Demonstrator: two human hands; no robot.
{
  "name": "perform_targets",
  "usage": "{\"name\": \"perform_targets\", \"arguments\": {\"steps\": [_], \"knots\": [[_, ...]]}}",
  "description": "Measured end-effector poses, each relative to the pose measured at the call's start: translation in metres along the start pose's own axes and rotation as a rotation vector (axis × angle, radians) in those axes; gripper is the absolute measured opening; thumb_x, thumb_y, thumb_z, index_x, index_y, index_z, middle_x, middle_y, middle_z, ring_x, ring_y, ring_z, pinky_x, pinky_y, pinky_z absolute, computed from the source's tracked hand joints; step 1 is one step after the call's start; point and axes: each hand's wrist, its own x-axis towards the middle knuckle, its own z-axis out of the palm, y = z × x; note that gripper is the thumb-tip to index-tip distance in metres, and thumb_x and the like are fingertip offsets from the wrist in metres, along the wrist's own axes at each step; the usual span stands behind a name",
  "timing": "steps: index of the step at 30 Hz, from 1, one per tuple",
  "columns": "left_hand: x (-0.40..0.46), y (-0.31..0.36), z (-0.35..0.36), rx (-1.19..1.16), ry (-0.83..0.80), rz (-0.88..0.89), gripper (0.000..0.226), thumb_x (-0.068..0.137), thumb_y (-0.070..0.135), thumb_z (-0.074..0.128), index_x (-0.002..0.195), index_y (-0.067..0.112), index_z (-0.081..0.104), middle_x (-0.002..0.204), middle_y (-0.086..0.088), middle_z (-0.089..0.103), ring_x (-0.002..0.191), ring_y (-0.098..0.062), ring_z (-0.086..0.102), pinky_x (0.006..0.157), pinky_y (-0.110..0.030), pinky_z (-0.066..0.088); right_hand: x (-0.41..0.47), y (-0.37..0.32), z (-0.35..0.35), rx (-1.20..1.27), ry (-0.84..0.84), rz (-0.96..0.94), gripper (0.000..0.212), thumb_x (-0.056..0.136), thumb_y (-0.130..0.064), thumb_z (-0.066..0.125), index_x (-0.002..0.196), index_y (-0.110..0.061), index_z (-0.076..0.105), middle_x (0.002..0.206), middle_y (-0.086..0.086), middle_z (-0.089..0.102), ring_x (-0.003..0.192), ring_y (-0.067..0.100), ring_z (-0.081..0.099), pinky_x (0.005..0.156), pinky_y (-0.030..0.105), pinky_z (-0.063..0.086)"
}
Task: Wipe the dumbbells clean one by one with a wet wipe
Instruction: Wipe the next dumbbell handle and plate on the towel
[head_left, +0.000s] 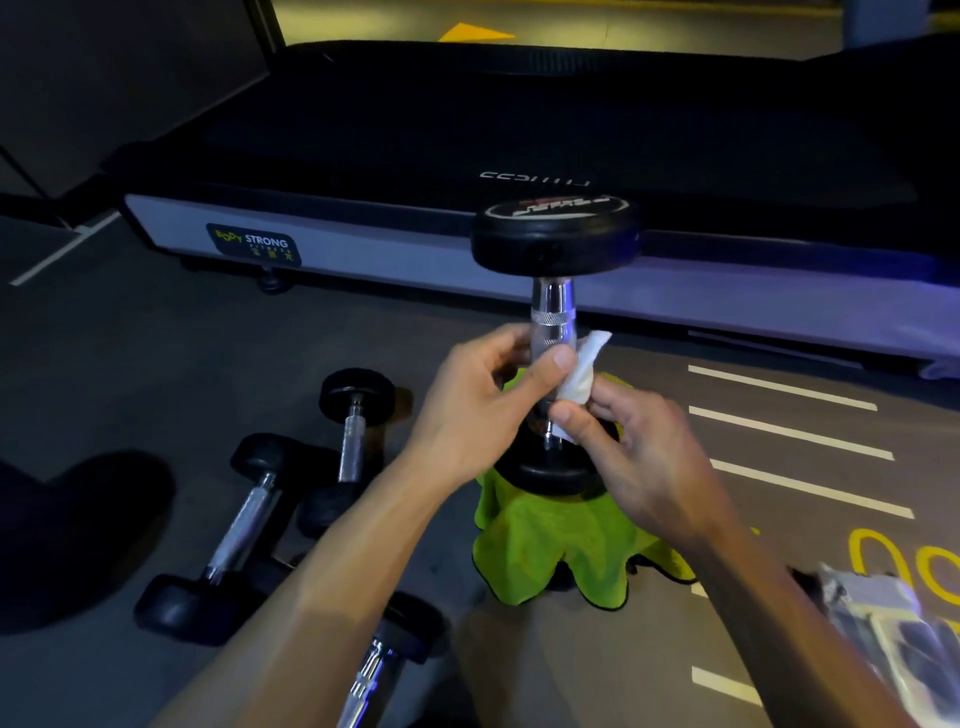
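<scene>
Black-ended chrome-handled dumbbell (553, 291), heavy and upright on green cloth (545, 540): left hand (467, 410) clasps its handle, right hand (639, 452) pinches white wet wipe (584, 369).

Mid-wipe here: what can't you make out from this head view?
- Upright dumbbell: lower handle hidden by left hand, right hand and wet wipe.
- What the green cloth covers.
- Nearest dumbbell: cut off by bottom edge.
- Top-plate lettering: blurred.
</scene>
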Motion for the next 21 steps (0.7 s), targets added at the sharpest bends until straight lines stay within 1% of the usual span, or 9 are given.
{"name": "perform_targets", "arguments": {"steps": [3,6,11,13,15,17,18,19,21], "knots": [[-0.001,0.001,-0.004,-0.054,-0.009,-0.032,0.021,0.099,0.025,0.069,0.115,0.013,0.074,0.109,-0.001,0.080,0.104,-0.014,0.075,0.096,-0.033,0.059,-0.003,0.001,0.004,0.000,0.031,0.012,0.024,0.105,-0.037,0.058,0.109,-0.020,0.075,0.100,-0.007,0.079,0.099,0.015,0.073,0.089,0.046,0.056],[-0.003,0.001,-0.005,-0.122,0.005,-0.036,0.014,0.104,0.014,0.063,0.114,0.013,0.073,0.110,-0.005,0.079,0.101,-0.013,0.074,0.094,-0.028,0.059,-0.007,0.002,0.007,0.019,0.035,-0.007,0.026,0.104,-0.034,0.055,0.106,-0.016,0.073,0.094,0.001,0.076,0.094,0.026,0.071,0.084,0.051,0.055],[-0.006,-0.002,-0.012,-0.133,0.075,-0.020,0.015,0.105,0.016,0.061,0.113,0.011,0.073,0.100,0.003,0.078,0.094,-0.005,0.072,0.085,-0.018,0.055,-0.010,-0.007,0.010,-0.123,0.019,-0.059,0.018,0.106,-0.014,0.057,0.094,-0.014,0.070,0.093,0.000,0.069,0.092,0.019,0.063,0.083,0.043,0.050],[-0.008,-0.003,-0.017,-0.130,0.108,-0.030,0.013,0.106,0.013,0.061,0.111,0.011,0.072,0.094,0.008,0.079,0.090,-0.001,0.072,0.083,-0.016,0.054,-0.009,-0.014,0.010,-0.216,0.025,-0.109,0.019,0.106,-0.012,0.056,0.092,-0.012,0.070,0.099,0.003,0.070,0.102,0.022,0.063,0.087,0.040,0.049],[-0.010,-0.003,-0.024,-0.110,0.123,-0.027,0.011,0.105,0.015,0.062,0.110,0.013,0.072,0.098,0.006,0.080,0.094,-0.005,0.074,0.087,-0.019,0.055,-0.013,-0.021,0.009,-0.177,0.049,-0.146,0.023,0.105,-0.018,0.055,0.091,-0.011,0.072,0.101,0.000,0.073,0.105,0.016,0.064,0.091,0.031,0.049],[-0.010,0.001,-0.037,-0.087,0.109,-0.028,0.012,0.105,0.020,0.062,0.108,0.015,0.072,0.103,-0.001,0.080,0.097,-0.013,0.075,0.089,-0.025,0.058,-0.016,-0.027,0.014,0.032,0.031,-0.081,0.032,0.103,-0.029,0.052,0.094,-0.008,0.074,0.091,-0.010,0.073,0.091,0.004,0.065,0.084,0.027,0.049],[-0.011,0.004,-0.046,-0.080,0.105,-0.042,0.011,0.105,0.019,0.062,0.107,0.015,0.072,0.103,-0.003,0.080,0.094,-0.014,0.073,0.086,-0.027,0.059,-0.016,-0.027,0.018,0.138,0.017,-0.017,0.036,0.101,-0.033,0.052,0.096,-0.004,0.073,0.080,-0.011,0.067,0.078,0.001,0.059,0.074,0.029,0.048],[-0.012,0.009,-0.055,-0.067,0.112,-0.058,0.010,0.106,0.017,0.062,0.107,0.015,0.071,0.101,-0.004,0.079,0.091,-0.013,0.072,0.082,-0.027,0.060,-0.015,-0.027,0.024,0.198,0.010,0.031,0.041,0.098,-0.035,0.052,0.096,0.001,0.070,0.071,-0.004,0.054,0.067,0.003,0.048,0.066,0.033,0.041],[-0.015,0.016,-0.073,-0.022,0.135,-0.093,0.011,0.103,0.018,0.063,0.108,0.015,0.072,0.098,-0.004,0.080,0.086,-0.011,0.070,0.074,-0.023,0.060,-0.012,-0.027,0.036,0.230,0.018,0.070,0.048,0.094,-0.037,0.052,0.098,0.009,0.064,0.071,-0.001,0.039,0.064,0.008,0.033,0.059,0.038,0.029]]}}
